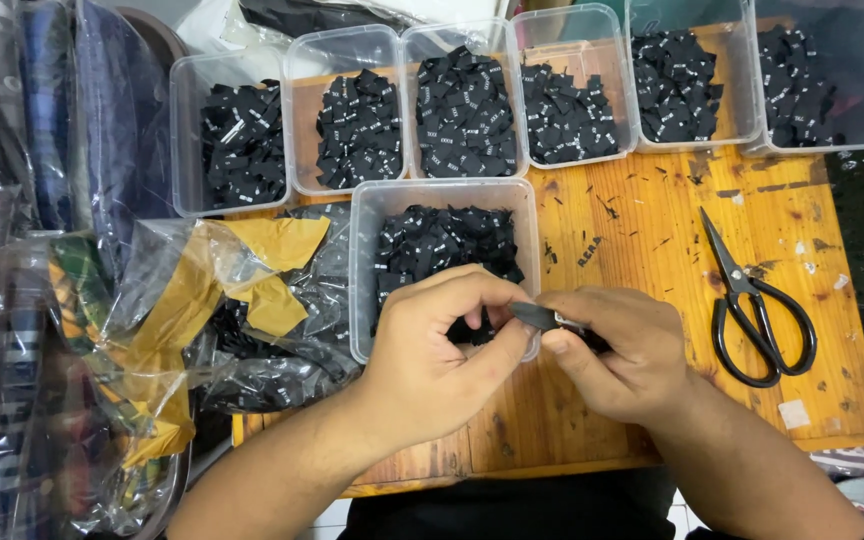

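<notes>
black woven label (537,317): one, pinched between left hand (432,345) and right hand (617,350). clear plastic tubs (362,260) of labels: seven. black scissors (752,300): one pair, on wooden table (642,220).

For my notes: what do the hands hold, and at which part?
Both hands, left hand and right hand, pinch one small black label, one at each end.

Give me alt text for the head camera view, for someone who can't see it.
Two hands, left and right, pinch a small black label over a clear tub of black labels on a wooden table. Six more tubs line the far edge, black scissors lie at right, and plastic bags pile at left.
</notes>
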